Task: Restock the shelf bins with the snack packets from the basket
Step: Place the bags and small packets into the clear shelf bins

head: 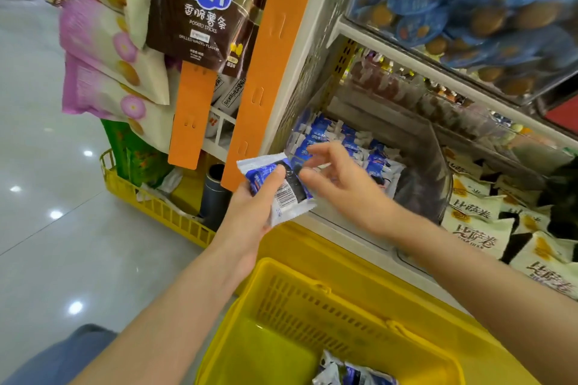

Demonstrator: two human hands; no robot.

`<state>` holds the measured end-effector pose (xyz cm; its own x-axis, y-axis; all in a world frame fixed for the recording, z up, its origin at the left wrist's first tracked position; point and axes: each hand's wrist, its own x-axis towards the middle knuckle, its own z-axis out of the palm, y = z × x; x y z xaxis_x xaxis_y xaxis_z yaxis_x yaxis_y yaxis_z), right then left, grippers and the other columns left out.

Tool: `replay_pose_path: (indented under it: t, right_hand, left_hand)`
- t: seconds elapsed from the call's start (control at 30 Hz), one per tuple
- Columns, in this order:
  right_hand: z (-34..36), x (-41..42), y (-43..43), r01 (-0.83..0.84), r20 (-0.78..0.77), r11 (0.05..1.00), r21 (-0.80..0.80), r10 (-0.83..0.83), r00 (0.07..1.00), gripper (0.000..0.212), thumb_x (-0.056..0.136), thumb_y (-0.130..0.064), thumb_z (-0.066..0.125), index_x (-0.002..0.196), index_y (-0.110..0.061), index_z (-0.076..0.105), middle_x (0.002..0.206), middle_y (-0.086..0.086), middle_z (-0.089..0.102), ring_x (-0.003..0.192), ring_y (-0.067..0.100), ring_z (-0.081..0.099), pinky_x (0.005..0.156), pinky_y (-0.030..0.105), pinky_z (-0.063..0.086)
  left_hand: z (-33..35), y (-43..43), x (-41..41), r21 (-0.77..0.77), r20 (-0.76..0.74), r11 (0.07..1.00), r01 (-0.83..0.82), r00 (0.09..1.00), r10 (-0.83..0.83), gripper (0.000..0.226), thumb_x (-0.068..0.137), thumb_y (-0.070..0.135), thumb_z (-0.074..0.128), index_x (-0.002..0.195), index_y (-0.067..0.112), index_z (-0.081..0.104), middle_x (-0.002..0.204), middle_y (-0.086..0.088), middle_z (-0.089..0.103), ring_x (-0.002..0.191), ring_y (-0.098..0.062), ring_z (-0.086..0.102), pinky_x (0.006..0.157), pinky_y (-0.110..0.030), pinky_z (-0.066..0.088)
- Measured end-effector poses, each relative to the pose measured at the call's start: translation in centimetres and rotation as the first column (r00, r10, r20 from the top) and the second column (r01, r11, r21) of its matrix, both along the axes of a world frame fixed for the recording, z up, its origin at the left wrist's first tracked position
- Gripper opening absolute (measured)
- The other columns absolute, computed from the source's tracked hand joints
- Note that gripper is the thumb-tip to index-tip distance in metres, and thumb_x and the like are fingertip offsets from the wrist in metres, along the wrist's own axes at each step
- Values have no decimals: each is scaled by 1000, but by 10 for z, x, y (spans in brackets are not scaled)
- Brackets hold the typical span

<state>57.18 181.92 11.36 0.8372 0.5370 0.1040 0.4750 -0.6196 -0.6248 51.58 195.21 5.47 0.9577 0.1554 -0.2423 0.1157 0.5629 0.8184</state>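
Store shelf (344, 230): just before the bin (438, 172), L hand (250, 208) grips snack packet (283, 194); R hand (339, 180), spread, likely takes it next & drops it in.

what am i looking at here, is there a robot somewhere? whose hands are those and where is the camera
No robot here: this is a person working with two bare hands. The single picture comes from a camera worn on their head, looking forward and down, which is why the forearms reach in from the bottom edge. The left hand holds a blue and white packet, thumb on top. The right hand is open beside it, fingers spread, above a clear bin that holds matching packets. Whether it touches the held packet is unclear. Below stands a yellow basket with a few more packets in it.
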Motion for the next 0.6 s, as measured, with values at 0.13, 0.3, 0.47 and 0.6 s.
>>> replay_pose_path:
  t: [0.13,0.3,0.47,0.6]
  right_hand:
    - [-13,-37,-1,-112,349,956,-270,205,914,74,74,-51,69,133,-14,42,127,-2,47,116,6,41,97,15,31]
    - [-23,-44,0,6,201,996,-86,11,980,55,84,-33,67,130,-18,40,124,-5,51,112,8,51,92,24,44]
    - [-18,-35,-6,269,-237,901,342,-194,952,17,94,-37,48,95,-20,50,92,0,65,82,2,64,67,15,51]
    - [-18,-27,-10,344,-453,872,348,-164,876,30,93,-41,47,85,-17,63,76,-5,73,70,1,68,62,15,54]
  left_hand:
    - [-3,-7,-5,-20,-2,999,26,1000,-26,51,79,39,61,126,22,52,108,-5,69,96,-17,67,71,-31,54]
    - [0,-11,-9,-170,29,979,116,993,-113,45,90,45,43,125,19,55,111,-10,68,101,-22,66,81,-37,55]
    - [-2,-11,-6,-35,17,994,99,995,-99,50,85,42,52,131,22,47,113,-8,67,98,-24,67,83,-40,55]
    - [-2,-12,-3,67,44,996,63,997,-66,49,83,37,58,129,24,46,110,-5,67,91,-19,69,73,-36,58]
